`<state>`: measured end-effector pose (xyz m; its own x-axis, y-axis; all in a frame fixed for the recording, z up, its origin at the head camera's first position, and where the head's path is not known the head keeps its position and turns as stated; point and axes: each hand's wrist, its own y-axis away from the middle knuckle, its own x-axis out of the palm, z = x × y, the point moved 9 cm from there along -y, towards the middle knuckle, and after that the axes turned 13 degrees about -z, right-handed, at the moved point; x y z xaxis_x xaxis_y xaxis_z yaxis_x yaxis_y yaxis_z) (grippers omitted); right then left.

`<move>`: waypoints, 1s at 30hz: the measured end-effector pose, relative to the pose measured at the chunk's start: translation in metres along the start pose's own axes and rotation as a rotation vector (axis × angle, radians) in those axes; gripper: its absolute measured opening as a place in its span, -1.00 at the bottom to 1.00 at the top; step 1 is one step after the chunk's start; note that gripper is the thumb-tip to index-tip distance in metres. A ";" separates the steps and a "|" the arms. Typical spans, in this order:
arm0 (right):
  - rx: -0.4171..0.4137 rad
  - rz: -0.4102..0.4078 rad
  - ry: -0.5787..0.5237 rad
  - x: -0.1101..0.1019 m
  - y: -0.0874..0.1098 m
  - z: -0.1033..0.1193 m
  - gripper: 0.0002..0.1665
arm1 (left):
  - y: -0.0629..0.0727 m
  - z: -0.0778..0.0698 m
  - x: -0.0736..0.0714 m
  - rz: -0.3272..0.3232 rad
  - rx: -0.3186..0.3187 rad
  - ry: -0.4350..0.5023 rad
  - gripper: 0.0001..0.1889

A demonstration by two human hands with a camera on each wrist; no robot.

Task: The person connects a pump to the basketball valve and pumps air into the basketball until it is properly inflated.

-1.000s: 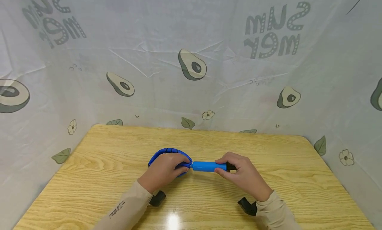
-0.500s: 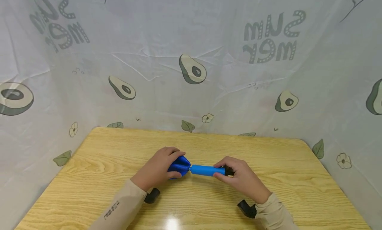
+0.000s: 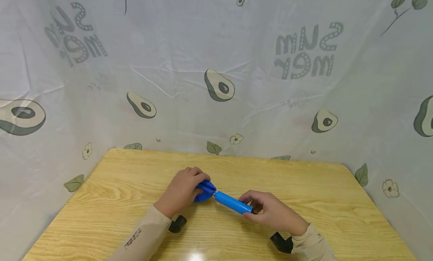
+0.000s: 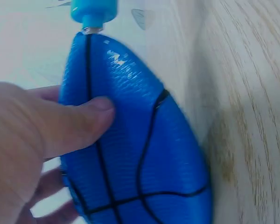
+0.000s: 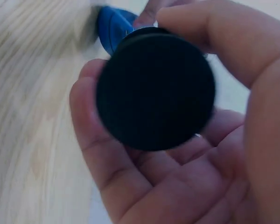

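Observation:
A partly flattened blue ball with black lines (image 3: 205, 193) is in my left hand (image 3: 180, 189). In the left wrist view, the thumb (image 4: 91, 119) lies across the ball's skin, with fingers behind it. Joined to the ball's right tip is the nozzle end of a light blue hand pump (image 3: 233, 202), which slants down to the right. My right hand (image 3: 272, 212) holds the pump by its lower right end, thumb and fingers around it. A round black handle end (image 5: 156, 93) fills the middle of the right wrist view and hides the barrel.
Both hands work above a wood-grain table (image 3: 135, 163). Behind it and at its sides hangs a pale curtain (image 3: 182, 129) printed with avocados. Black angular pieces show beside the left wrist (image 3: 177, 224) and the right wrist (image 3: 281, 243).
My left hand has shifted from pinching the ball at the nozzle to gripping its body. The pump, level before, now tilts with its right end lower, and my right hand has come down with it.

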<state>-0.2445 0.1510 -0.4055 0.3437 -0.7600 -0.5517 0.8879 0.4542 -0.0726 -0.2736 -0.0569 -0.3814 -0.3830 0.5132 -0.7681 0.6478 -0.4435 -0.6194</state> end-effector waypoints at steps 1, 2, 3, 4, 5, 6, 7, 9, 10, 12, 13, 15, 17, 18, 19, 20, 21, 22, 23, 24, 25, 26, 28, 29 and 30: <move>0.004 0.003 -0.011 0.001 0.001 -0.001 -0.62 | -0.001 0.000 0.000 -0.021 0.001 -0.001 -0.65; 0.012 0.006 -0.026 0.002 0.001 -0.001 -0.60 | -0.003 0.001 0.001 -0.042 0.000 -0.001 -0.66; 0.023 0.009 -0.036 0.003 0.001 -0.002 -0.59 | -0.004 0.003 0.001 -0.063 -0.012 0.003 -0.66; 0.035 0.016 -0.049 0.005 0.002 -0.003 -0.57 | -0.006 0.005 0.001 -0.091 -0.021 0.003 -0.66; 0.043 0.023 -0.057 0.007 0.002 -0.004 -0.54 | -0.008 0.006 0.000 -0.123 -0.030 0.006 -0.66; 0.050 0.026 -0.057 0.008 0.002 -0.005 -0.52 | -0.010 0.009 -0.001 -0.153 -0.042 0.012 -0.65; 0.056 0.025 -0.054 0.009 0.001 -0.006 -0.50 | -0.012 0.011 -0.003 -0.183 -0.057 0.017 -0.65; 0.051 0.007 -0.020 0.008 0.000 -0.006 -0.47 | -0.014 0.016 -0.004 -0.227 -0.093 0.030 -0.64; 0.049 -0.005 0.002 0.007 0.000 -0.007 -0.47 | -0.015 0.018 -0.003 -0.237 -0.104 0.032 -0.64; 0.045 -0.034 0.050 0.003 -0.001 -0.007 -0.48 | -0.017 0.020 -0.001 -0.226 -0.115 0.044 -0.61; 0.041 -0.045 0.067 0.002 -0.001 -0.008 -0.48 | -0.018 0.020 0.001 -0.215 -0.116 0.054 -0.60; 0.041 -0.055 0.091 0.000 -0.002 -0.010 -0.47 | -0.019 0.017 0.006 -0.186 -0.112 0.072 -0.55; 0.037 -0.058 0.106 0.000 -0.003 -0.012 -0.46 | -0.019 0.013 0.009 -0.160 -0.123 0.090 -0.48; 0.036 -0.061 0.114 0.000 -0.003 -0.013 -0.45 | -0.018 0.011 0.010 -0.152 -0.140 0.110 -0.46; 0.036 -0.064 0.121 0.000 -0.003 -0.013 -0.45 | -0.017 0.009 0.010 -0.150 -0.173 0.144 -0.46; 0.039 -0.066 0.128 0.000 -0.003 -0.014 -0.45 | -0.015 0.008 0.012 -0.143 -0.222 0.197 -0.48; 0.040 -0.069 0.134 0.000 -0.003 -0.015 -0.46 | -0.011 0.006 0.014 -0.133 -0.283 0.269 -0.52; 0.041 -0.072 0.136 0.000 -0.003 -0.015 -0.46 | -0.008 0.004 0.018 -0.126 -0.343 0.353 -0.57; 0.044 -0.072 0.137 0.000 -0.003 -0.016 -0.47 | -0.004 0.001 0.023 -0.107 -0.408 0.456 -0.63; 0.046 -0.069 0.133 0.000 -0.003 -0.016 -0.47 | 0.002 -0.003 0.029 -0.088 -0.471 0.562 -0.68; 0.048 -0.066 0.125 0.001 -0.003 -0.017 -0.48 | 0.007 -0.007 0.037 -0.059 -0.537 0.668 -0.71; 0.049 -0.063 0.122 0.002 -0.003 -0.017 -0.48 | 0.013 -0.012 0.045 -0.023 -0.602 0.771 -0.71; 0.050 -0.046 0.108 0.005 -0.003 -0.017 -0.47 | 0.023 -0.020 0.060 0.039 -0.720 0.949 -0.67; 0.049 -0.037 0.102 0.006 -0.003 -0.017 -0.46 | 0.029 -0.023 0.066 0.066 -0.790 1.029 -0.64; 0.046 -0.029 0.096 0.008 -0.002 -0.017 -0.46 | 0.033 -0.025 0.071 0.077 -0.857 1.100 -0.60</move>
<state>-0.2491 0.1518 -0.4233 0.2888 -0.7234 -0.6272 0.9109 0.4092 -0.0525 -0.2626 -0.0165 -0.4527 0.1198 0.9924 -0.0272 0.9927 -0.1194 0.0157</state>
